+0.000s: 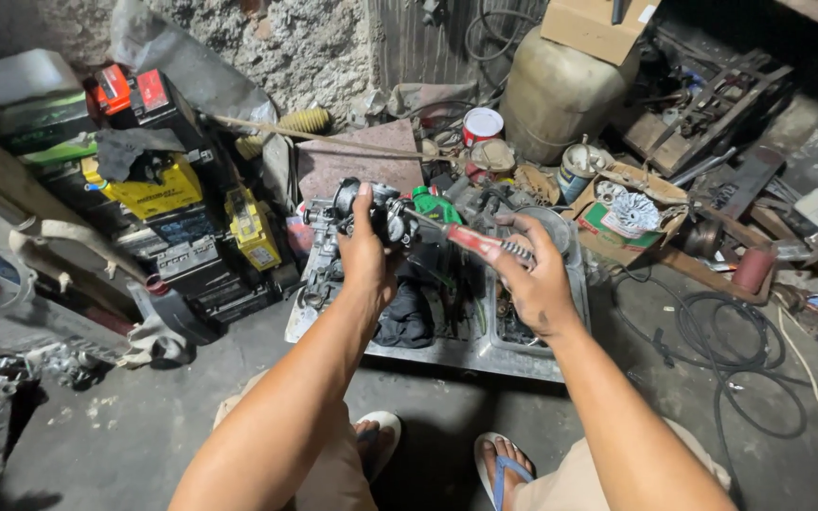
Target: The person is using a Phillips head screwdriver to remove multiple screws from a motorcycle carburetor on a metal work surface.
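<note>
My left hand grips a dark metal engine part, like a carburetor, held up over a metal tray. My right hand holds a screwdriver with a red handle; its shaft points left and reaches the metal part. Both hands are raised above the tray, which holds a dark rag and small greasy parts.
Stacked batteries in yellow, black and red stand at the left. A beige jerrycan, tin cans and a cardboard box of parts sit behind. Black cables coil on the floor at right. My sandalled feet are below.
</note>
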